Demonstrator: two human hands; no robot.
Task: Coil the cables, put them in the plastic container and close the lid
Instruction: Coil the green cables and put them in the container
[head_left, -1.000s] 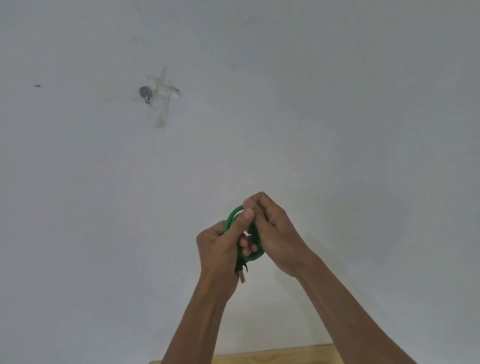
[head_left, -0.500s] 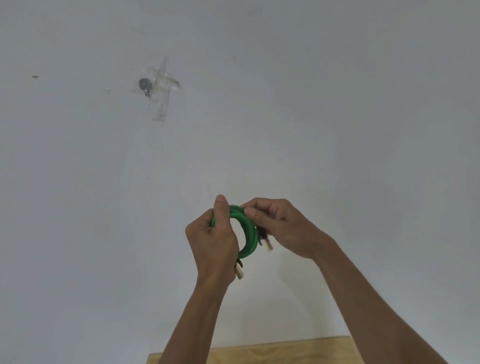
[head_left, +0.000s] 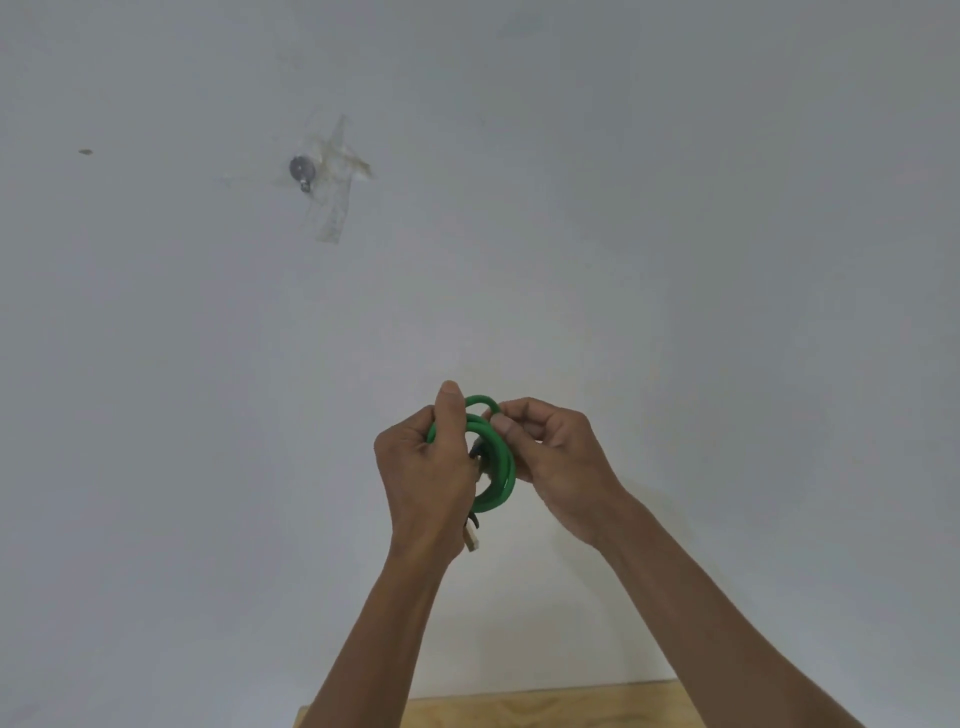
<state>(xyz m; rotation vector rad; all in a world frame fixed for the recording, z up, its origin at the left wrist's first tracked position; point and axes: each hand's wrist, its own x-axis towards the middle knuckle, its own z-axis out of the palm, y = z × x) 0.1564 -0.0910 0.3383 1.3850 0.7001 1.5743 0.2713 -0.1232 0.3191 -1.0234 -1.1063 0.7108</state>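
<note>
A green cable (head_left: 500, 467) is wound into a small coil of several loops, held up in front of a white wall. My left hand (head_left: 423, 467) grips the coil's left side, thumb pointing up over the loops. My right hand (head_left: 550, 457) pinches the upper right of the coil between thumb and fingers. A pale plug end (head_left: 471, 540) hangs below my left hand, and a dark connector sits inside the loop. The plastic container and its lid are out of view.
A strip of a light wooden table (head_left: 530, 709) shows at the bottom edge. On the wall at upper left is a small metal piece under clear tape (head_left: 324, 174).
My right hand has shifted along the coil's top and tucked the dark connector inside the loop. Both hands sit slightly higher in view, and the coil looks rounder.
</note>
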